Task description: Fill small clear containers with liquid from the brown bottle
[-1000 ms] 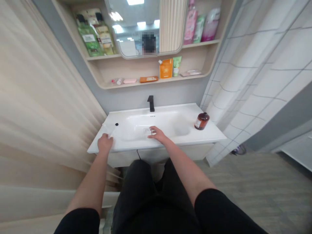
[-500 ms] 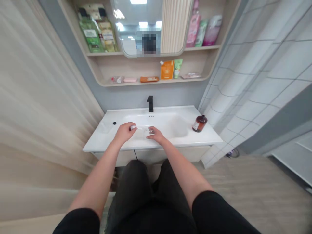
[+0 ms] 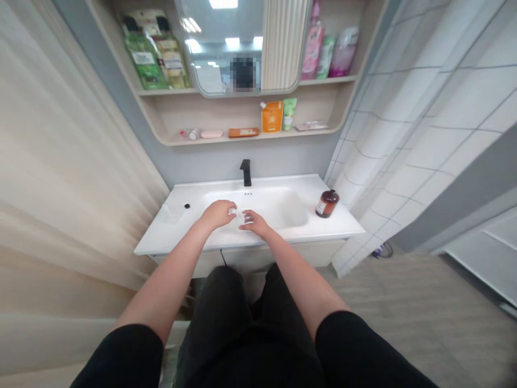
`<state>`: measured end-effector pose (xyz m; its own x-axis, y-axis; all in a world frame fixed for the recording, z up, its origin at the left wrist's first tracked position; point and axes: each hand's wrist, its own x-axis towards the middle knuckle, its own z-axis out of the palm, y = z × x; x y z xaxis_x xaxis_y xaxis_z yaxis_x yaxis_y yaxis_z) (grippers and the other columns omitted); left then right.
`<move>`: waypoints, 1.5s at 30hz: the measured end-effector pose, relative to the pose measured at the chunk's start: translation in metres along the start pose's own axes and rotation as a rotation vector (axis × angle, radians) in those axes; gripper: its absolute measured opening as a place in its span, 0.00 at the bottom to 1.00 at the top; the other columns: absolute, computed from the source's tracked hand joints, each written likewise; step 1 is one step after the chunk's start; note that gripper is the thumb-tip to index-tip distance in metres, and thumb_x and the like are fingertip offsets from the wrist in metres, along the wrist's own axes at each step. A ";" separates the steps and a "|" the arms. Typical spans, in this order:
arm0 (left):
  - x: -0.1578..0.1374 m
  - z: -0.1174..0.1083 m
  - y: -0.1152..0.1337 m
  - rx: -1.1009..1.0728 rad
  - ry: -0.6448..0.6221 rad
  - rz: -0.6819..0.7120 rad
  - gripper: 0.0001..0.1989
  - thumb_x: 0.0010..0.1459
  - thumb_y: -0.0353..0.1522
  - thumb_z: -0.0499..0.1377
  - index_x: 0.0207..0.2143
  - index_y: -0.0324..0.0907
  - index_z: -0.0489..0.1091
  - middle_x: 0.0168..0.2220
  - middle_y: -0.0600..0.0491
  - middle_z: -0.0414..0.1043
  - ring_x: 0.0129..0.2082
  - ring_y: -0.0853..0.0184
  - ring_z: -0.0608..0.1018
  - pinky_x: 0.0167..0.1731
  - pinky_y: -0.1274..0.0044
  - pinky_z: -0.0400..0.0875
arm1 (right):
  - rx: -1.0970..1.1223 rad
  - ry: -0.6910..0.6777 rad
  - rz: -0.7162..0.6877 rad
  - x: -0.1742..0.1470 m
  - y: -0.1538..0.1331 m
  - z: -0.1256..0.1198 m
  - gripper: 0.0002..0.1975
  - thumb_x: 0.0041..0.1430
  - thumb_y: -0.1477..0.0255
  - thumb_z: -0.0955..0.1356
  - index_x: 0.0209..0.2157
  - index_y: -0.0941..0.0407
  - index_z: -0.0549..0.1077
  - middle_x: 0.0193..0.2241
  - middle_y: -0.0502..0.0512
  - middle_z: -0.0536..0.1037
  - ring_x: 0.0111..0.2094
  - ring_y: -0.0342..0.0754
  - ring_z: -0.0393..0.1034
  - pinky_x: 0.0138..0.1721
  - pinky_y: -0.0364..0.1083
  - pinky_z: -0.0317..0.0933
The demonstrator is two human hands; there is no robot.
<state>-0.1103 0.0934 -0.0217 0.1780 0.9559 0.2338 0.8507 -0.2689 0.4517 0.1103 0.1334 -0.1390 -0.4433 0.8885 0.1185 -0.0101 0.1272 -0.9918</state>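
Note:
Over the front of the white sink (image 3: 288,207), my left hand (image 3: 220,213) has its fingers closed on a small whitish piece, mostly hidden by the hand. Just to its right, my right hand (image 3: 256,223) grips a small clear container (image 3: 239,220) with curled fingers. The two hands nearly meet, and the pieces between them lie close together; whether they touch I cannot tell. A little black cap (image 3: 187,206) lies on the counter at left. An amber bottle (image 3: 327,203) with a pale label stands on the right end.
The black faucet (image 3: 246,173) rises behind the basin. Clear plastic (image 3: 173,213) lies at the counter's left. Above, the shelf (image 3: 210,141) carries an orange pouch (image 3: 272,117), a green tube (image 3: 289,114) and several bottles beside a mirror (image 3: 226,48). A curtain (image 3: 81,161) hangs at left.
My left hand has moved right, bringing its whitish piece close to the clear container. The right hand stays about where it was. The view has shifted slightly.

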 end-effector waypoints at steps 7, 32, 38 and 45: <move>-0.020 0.087 -0.014 -0.575 0.261 -0.165 0.17 0.64 0.36 0.65 0.55 0.46 0.78 0.58 0.47 0.82 0.59 0.56 0.82 0.60 0.66 0.77 | -0.022 0.036 0.025 0.004 0.005 0.000 0.38 0.37 0.58 0.85 0.52 0.49 0.77 0.45 0.52 0.77 0.42 0.51 0.76 0.45 0.50 0.71; -0.017 0.113 -0.040 -1.195 0.275 -0.290 0.31 0.60 0.49 0.68 0.62 0.47 0.74 0.57 0.43 0.80 0.60 0.51 0.80 0.53 0.61 0.80 | -0.237 0.102 -0.104 0.009 0.011 0.000 0.34 0.50 0.57 0.83 0.56 0.52 0.80 0.41 0.53 0.81 0.44 0.52 0.77 0.54 0.52 0.70; -0.016 0.114 -0.038 -1.167 0.252 -0.252 0.37 0.54 0.47 0.74 0.62 0.45 0.72 0.54 0.42 0.81 0.57 0.52 0.81 0.57 0.60 0.78 | -0.226 0.106 -0.104 0.009 0.011 0.001 0.33 0.49 0.56 0.83 0.56 0.52 0.80 0.39 0.52 0.81 0.43 0.52 0.77 0.52 0.52 0.70; -0.017 0.111 -0.038 -1.204 0.226 -0.278 0.32 0.54 0.40 0.68 0.62 0.46 0.72 0.55 0.45 0.82 0.55 0.54 0.82 0.55 0.61 0.78 | -0.229 0.092 -0.103 0.009 0.008 0.000 0.33 0.48 0.57 0.83 0.55 0.52 0.81 0.41 0.53 0.81 0.43 0.52 0.77 0.52 0.52 0.71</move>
<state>-0.0910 0.1007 -0.1382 -0.1248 0.9878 0.0928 -0.1657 -0.1130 0.9797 0.1060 0.1423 -0.1462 -0.3669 0.9008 0.2322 0.1566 0.3058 -0.9391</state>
